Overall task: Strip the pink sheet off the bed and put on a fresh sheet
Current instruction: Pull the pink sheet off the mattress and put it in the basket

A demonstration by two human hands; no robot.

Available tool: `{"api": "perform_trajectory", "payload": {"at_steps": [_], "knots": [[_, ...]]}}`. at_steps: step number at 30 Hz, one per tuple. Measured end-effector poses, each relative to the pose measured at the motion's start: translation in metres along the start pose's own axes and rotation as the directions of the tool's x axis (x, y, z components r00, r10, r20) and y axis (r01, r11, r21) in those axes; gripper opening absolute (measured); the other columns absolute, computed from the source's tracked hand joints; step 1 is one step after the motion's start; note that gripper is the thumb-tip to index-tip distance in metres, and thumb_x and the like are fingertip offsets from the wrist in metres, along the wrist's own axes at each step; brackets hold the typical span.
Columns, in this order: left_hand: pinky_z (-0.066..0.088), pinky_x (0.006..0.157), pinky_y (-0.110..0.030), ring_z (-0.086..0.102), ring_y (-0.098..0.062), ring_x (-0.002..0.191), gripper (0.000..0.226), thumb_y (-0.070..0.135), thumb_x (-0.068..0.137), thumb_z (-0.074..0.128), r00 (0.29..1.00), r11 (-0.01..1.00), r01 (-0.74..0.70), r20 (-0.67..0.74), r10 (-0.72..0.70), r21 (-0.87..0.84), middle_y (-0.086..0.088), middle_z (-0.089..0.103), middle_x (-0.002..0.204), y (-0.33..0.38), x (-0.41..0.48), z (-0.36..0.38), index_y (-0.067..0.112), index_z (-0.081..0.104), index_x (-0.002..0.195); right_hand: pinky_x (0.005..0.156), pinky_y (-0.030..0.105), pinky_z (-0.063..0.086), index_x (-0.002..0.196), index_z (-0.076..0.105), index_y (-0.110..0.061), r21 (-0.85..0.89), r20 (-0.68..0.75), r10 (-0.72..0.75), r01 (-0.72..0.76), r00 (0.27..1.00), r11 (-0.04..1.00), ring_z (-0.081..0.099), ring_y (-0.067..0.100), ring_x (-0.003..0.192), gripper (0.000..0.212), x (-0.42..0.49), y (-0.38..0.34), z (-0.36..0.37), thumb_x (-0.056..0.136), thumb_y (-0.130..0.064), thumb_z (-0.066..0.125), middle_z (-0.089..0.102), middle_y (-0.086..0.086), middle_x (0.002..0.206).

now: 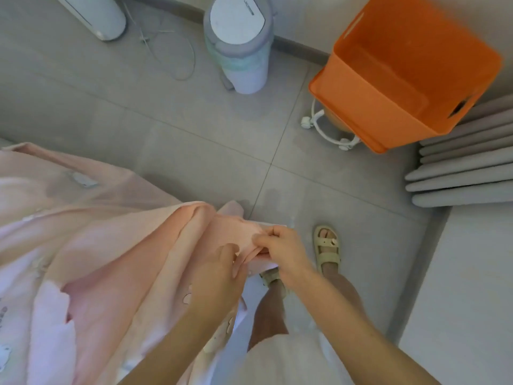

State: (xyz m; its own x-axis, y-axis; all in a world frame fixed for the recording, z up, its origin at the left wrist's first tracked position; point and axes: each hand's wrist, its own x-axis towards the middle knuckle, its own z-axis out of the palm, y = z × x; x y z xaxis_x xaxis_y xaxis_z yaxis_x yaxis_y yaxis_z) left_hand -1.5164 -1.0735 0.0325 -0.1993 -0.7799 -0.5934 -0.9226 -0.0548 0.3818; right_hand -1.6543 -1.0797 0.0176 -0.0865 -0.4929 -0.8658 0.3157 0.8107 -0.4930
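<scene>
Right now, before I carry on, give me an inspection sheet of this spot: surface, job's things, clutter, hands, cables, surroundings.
Surface: grey tiled floor; bed itself not made out.
Job's things: pale pink fabric sheet, bunched, gathered toward the hands; fresh sheet: nothing seen.
Clutter: orange plastic bin, apparently empty, on white wheeled stand; white-and-grey cylindrical pail.
Hands: left hand and right hand both grip the sheet's gathered edge.
Cables: thin white cord looped loose on the floor.
Surroundings: grey folded padded mat at right; white appliance at top left; beige sandal on a foot.
</scene>
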Motion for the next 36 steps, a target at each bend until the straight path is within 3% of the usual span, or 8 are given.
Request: {"api": "perform_trajectory", "payload": {"at_steps": [5, 10, 13, 15, 18, 23, 31, 36], "knots": [[0.025, 0.047, -0.022, 0.035, -0.013, 0.045, 0.018, 0.026, 0.075, 0.042, 0.990, 0.984, -0.118, -0.062, 0.127, 0.135, 0.007, 0.041, 0.051, 0.036, 0.044, 0.016, 0.017, 0.045, 0.061, 0.044, 0.020, 0.044, 0.063, 0.052, -0.002, -0.050, -0.059, 0.020, -0.023, 0.998, 0.998, 0.053, 0.013, 0.046, 0.022, 0.034, -0.022, -0.035, 0.079, 0.011, 0.058, 0.053, 0.011, 0.062], [0.043, 0.073, -0.026, 0.060, -0.018, 0.081, 0.032, 0.038, 0.087, 0.047, 0.933, 0.934, -0.331, -0.194, 0.302, -0.134, -0.001, 0.068, 0.087, 0.131, 0.092, -0.003, 0.012, 0.066, 0.093, 0.042, 0.018, 0.039, 0.067, 0.061, -0.006, -0.030, -0.173, -0.273, 0.272, 0.946, 0.962, 0.050, 0.009, 0.046, 0.020, 0.066, -0.109, -0.124, 0.077, 0.011, 0.057, 0.055, 0.006, 0.057], [0.035, 0.089, -0.025, 0.052, -0.021, 0.101, 0.035, 0.032, 0.085, 0.052, 0.872, 0.930, -0.352, -0.323, 0.367, 0.106, -0.008, 0.063, 0.110, 0.087, 0.122, -0.008, 0.009, 0.064, 0.109, 0.045, 0.021, 0.038, 0.070, 0.060, -0.005, -0.074, -0.198, -0.283, 0.274, 0.939, 0.959, 0.048, 0.011, 0.049, 0.018, 0.094, -0.114, -0.169, 0.079, 0.009, 0.058, 0.052, 0.008, 0.060], [0.038, 0.093, -0.039, 0.053, -0.036, 0.105, 0.039, 0.018, 0.078, 0.065, 0.892, 0.922, -0.132, -0.363, 0.270, 0.364, -0.018, 0.059, 0.117, 0.016, 0.141, -0.011, 0.004, 0.061, 0.114, 0.049, 0.024, 0.039, 0.068, 0.057, -0.007, -0.120, -0.229, -0.213, 0.190, 0.950, 0.975, 0.047, 0.015, 0.055, 0.020, 0.116, -0.096, -0.179, 0.080, 0.009, 0.057, 0.049, 0.009, 0.063], [0.036, 0.099, -0.050, 0.044, -0.041, 0.122, 0.060, 0.016, 0.077, 0.071, 0.985, 0.830, 0.166, -0.129, -0.115, 0.532, -0.019, 0.047, 0.138, -0.073, 0.163, -0.023, 0.008, 0.050, 0.133, 0.046, 0.023, 0.037, 0.065, 0.052, -0.009, -0.155, -0.288, -0.135, 0.093, 0.948, 0.984, 0.041, 0.017, 0.057, 0.023, 0.149, -0.062, -0.185, 0.080, 0.009, 0.056, 0.042, 0.007, 0.062], [0.029, 0.106, -0.040, 0.031, -0.026, 0.136, 0.078, 0.062, 0.081, 0.056, 0.847, 0.629, 0.305, 0.099, -0.522, 0.715, 0.001, 0.032, 0.151, -0.134, 0.171, -0.025, 0.029, 0.028, 0.146, 0.057, 0.032, 0.032, 0.065, 0.054, -0.004, -0.280, -0.377, -0.145, 0.037, 0.915, 0.959, 0.041, 0.021, 0.060, 0.009, 0.169, -0.006, -0.190, 0.071, 0.001, 0.058, 0.043, 0.009, 0.058], [0.008, 0.112, -0.055, 0.022, -0.025, 0.141, 0.084, 0.068, 0.078, 0.049, 0.905, 0.571, 0.219, 0.054, -0.421, 0.792, -0.006, 0.032, 0.149, -0.153, 0.182, 0.024, 0.026, 0.020, 0.145, 0.062, 0.030, 0.036, 0.061, 0.058, -0.014, -0.458, -0.200, -0.172, 0.063, 0.965, 0.887, 0.045, 0.019, 0.060, 0.021, 0.168, 0.061, -0.157, 0.073, 0.003, 0.059, 0.052, 0.001, 0.058], [0.017, 0.110, -0.049, 0.049, -0.026, 0.118, 0.044, 0.035, 0.083, 0.051, 0.928, 0.534, 0.219, -0.004, -0.373, 0.816, -0.005, 0.059, 0.119, -0.185, 0.179, 0.014, 0.020, 0.049, 0.124, 0.061, 0.032, 0.035, 0.066, 0.059, -0.002, -0.565, -0.259, -0.214, 0.032, 0.942, 0.824, 0.045, 0.023, 0.064, 0.009, 0.173, 0.082, -0.165, 0.072, 0.004, 0.062, 0.052, 0.008, 0.060]]}}
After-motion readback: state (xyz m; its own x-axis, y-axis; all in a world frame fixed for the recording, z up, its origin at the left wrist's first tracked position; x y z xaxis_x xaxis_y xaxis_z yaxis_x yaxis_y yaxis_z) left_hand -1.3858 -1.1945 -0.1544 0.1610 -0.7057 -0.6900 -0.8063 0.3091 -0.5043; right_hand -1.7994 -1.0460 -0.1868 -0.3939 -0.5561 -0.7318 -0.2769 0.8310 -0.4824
